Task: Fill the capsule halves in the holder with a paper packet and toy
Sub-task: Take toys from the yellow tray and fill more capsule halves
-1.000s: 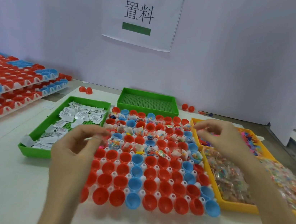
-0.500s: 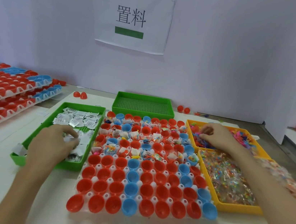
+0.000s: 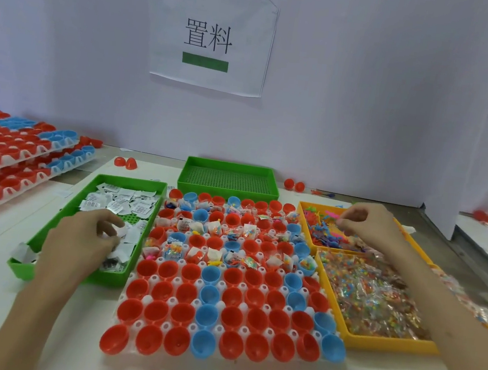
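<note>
A white holder [image 3: 145, 298] in the middle of the table carries rows of red and blue capsule halves [image 3: 205, 315]. The far rows hold paper packets and small toys; the four near rows are empty. My left hand [image 3: 83, 238] lies in the green tray [image 3: 55, 219] of white paper packets [image 3: 123, 200], its fingers curled and pinching a packet. My right hand [image 3: 368, 223] is over the far yellow tray [image 3: 303, 206] of small coloured toys [image 3: 323, 229], with its fingertips curled into the pile and pinching a toy.
An empty green tray [image 3: 228, 179] stands behind the holder. A yellow tray [image 3: 386, 341] of bagged beads sits at near right. Stacked capsule holders [image 3: 7, 160] lie at the left. Loose red capsule halves [image 3: 126, 163] lie by the wall, under a paper sign [image 3: 209, 37].
My left hand left the holder's left edge and went left into the packet tray. My right hand dropped from above the holder's right edge into the toy tray.
</note>
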A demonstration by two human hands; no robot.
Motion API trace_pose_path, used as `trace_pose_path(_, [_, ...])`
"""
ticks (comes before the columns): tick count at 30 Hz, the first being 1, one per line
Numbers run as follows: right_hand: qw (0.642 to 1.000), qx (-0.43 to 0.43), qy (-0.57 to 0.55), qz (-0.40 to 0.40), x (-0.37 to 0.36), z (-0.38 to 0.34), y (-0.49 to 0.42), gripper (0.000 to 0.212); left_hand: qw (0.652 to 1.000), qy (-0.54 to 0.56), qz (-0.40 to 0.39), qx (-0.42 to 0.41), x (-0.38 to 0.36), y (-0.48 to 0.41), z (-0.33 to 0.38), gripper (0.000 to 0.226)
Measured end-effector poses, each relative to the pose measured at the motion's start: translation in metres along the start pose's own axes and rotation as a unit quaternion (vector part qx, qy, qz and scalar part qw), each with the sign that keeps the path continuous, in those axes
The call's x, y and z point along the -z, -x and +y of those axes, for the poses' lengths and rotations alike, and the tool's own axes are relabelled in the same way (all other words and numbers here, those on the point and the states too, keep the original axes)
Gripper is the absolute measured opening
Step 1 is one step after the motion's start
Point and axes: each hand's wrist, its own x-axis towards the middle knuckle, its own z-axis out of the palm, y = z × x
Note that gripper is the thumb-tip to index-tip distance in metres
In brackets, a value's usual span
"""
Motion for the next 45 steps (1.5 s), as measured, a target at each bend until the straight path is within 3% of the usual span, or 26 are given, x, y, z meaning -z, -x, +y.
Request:
trace_pose_path(8, [0.992,0.005,-0.124,0.026,0.006,-0.017,0.014,0.005,0.989,0.022,0.140,-0.043,-0.001,0.005,0.001,0.019])
trace_pose_path(15, [0.963,0.053,-0.263,-0.011,0.011,-0.069,0.075,0.006,0.952,0.213,0.197,-0.103,0.011,0.027,0.041,0.016])
trace_pose_path(18, [0.942,0.093,-0.320,-0.032,0.013,-0.102,0.105,0.009,0.903,0.405,0.111,-0.090,0.014,0.057,0.094,0.021])
trace_pose_path(21, [0.903,0.116,-0.410,-0.061,0.012,-0.128,0.136,0.007,0.817,0.573,0.010,-0.059,0.008,0.093,0.140,0.019])
trace_pose_path(26, [0.876,0.108,-0.466,-0.060,-0.002,-0.142,0.169,0.022,0.746,0.666,0.004,-0.027,-0.004,0.126,0.175,0.014])
trace_pose_path(34, [0.849,0.069,-0.523,-0.035,-0.008,-0.145,0.182,0.020,0.747,0.663,-0.020,-0.038,-0.007,0.146,0.175,0.013])
trace_pose_path(38, [0.862,0.073,-0.501,-0.031,-0.009,-0.145,0.185,0.011,0.754,0.655,-0.037,-0.032,-0.007,0.148,0.173,0.029])
trace_pose_path(45, [0.904,0.106,-0.405,-0.080,0.002,-0.138,0.189,0.013,0.727,0.686,-0.036,-0.007,-0.002,0.148,0.170,0.019])
